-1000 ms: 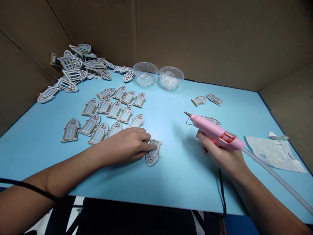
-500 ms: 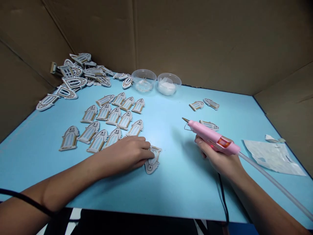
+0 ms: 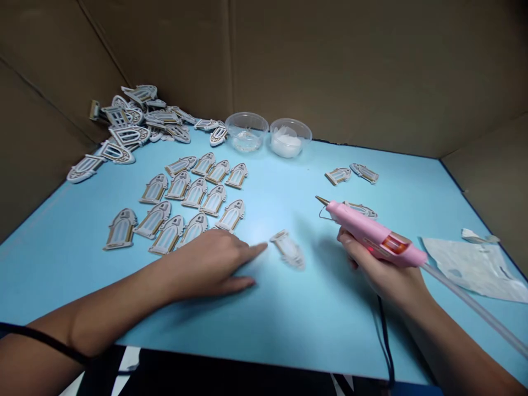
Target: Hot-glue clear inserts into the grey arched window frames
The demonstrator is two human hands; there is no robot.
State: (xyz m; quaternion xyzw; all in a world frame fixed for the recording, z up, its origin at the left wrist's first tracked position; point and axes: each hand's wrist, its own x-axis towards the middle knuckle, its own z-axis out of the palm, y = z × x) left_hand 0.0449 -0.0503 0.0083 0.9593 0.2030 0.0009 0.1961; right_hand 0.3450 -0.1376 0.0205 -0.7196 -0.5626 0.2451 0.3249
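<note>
My left hand lies low over the table with thumb and forefinger apart, holding nothing. Just right of its fingertip is a single small arched window piece, blurred by motion and apart from the finger. My right hand grips a pink hot glue gun, whose metal nozzle points up and left. A small red light glows on its side, and a clear glue stick sticks out of the back. Several arched window pieces lie in loose rows beyond my left hand.
At the back left, more window pieces are heaped against the cardboard wall. Two clear plastic tubs stand at the back, one with white material. Several window pieces lie beyond the glue gun. Right of it is a whitish sheet.
My left hand has let go of the window piece, which has moved right and turned. The fingers have spread. My right hand still holds the glue gun; the view has shifted slightly.
</note>
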